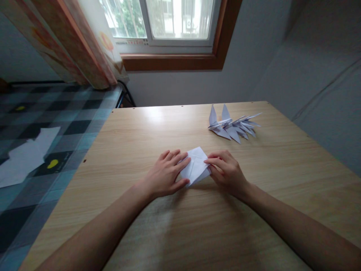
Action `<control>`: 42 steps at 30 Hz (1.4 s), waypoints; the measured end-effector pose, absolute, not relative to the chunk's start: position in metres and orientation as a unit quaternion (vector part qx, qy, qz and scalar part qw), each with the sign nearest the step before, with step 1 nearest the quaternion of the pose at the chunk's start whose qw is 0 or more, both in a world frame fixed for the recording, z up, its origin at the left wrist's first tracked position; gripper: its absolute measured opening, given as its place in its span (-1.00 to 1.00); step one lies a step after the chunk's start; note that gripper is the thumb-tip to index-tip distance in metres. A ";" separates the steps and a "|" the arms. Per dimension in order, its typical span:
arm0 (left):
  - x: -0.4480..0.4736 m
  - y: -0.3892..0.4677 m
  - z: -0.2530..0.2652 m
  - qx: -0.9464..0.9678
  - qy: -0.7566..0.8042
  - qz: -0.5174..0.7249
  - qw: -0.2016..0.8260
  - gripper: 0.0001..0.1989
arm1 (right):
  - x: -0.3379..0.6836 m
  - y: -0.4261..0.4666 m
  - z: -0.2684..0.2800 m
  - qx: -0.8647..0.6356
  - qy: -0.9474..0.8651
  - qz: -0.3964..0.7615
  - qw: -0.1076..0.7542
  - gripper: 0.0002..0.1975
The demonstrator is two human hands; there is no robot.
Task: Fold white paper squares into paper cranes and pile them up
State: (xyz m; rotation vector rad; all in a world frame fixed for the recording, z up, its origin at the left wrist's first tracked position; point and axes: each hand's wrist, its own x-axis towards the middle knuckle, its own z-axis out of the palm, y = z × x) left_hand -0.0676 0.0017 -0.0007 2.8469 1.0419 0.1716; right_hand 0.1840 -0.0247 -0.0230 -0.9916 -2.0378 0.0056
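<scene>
A small folded sheet of white paper [197, 163] lies on the wooden table between my hands, creased and with layered edges at its lower right. My left hand [168, 173] rests on its left side, fingers stretched out and pressing the paper. At the right edge, my right hand [227, 171] pinches a corner between thumb and fingers. Farther back on the right sits a cluster of folded paper cranes [234, 126], nested together with pointed wings and tails sticking out.
The light wooden table [135, 139] has its far edge near the wall below a window [180, 19]. To the left is a bed with a checked cover [76, 126], bearing loose white paper sheets [31, 154]. A flowered curtain [81, 41] hangs at the upper left.
</scene>
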 end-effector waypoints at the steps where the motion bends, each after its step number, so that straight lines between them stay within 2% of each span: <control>1: -0.067 0.002 0.000 0.936 0.345 0.051 0.055 -0.40 | 0.182 -0.024 -0.024 -0.407 -0.804 0.014 0.434 -0.78; 5: -0.066 0.002 0.001 0.933 0.353 0.043 0.063 -0.40 | 0.174 -0.024 -0.027 -0.438 -0.770 0.041 0.462 -0.79; 13: -0.065 0.003 -0.001 0.934 0.348 0.058 0.059 -0.24 | 0.171 -0.027 -0.019 -0.396 -0.807 -0.045 0.436 -0.86; 18: -0.065 0.003 -0.001 0.935 0.344 0.064 0.059 -0.25 | 0.174 -0.026 -0.023 -0.425 -0.817 -0.044 0.387 -0.93; 23: -0.063 0.001 0.002 0.935 0.344 0.059 0.054 -0.22 | 0.174 -0.025 -0.024 -0.439 -0.836 -0.049 0.326 -0.87; 27: -0.062 0.001 0.000 0.934 0.350 0.059 0.050 -0.32 | 0.169 -0.028 -0.020 -0.392 -0.870 -0.039 0.296 -0.83; 36: -0.062 0.001 -0.002 0.932 0.353 0.067 0.046 -0.37 | 0.156 -0.043 -0.016 -0.250 -0.910 0.021 0.330 -0.78; 42: -0.062 0.000 -0.002 0.932 0.354 0.060 0.048 -0.35 | 0.172 -0.034 -0.022 -0.343 -0.879 0.023 0.331 -0.78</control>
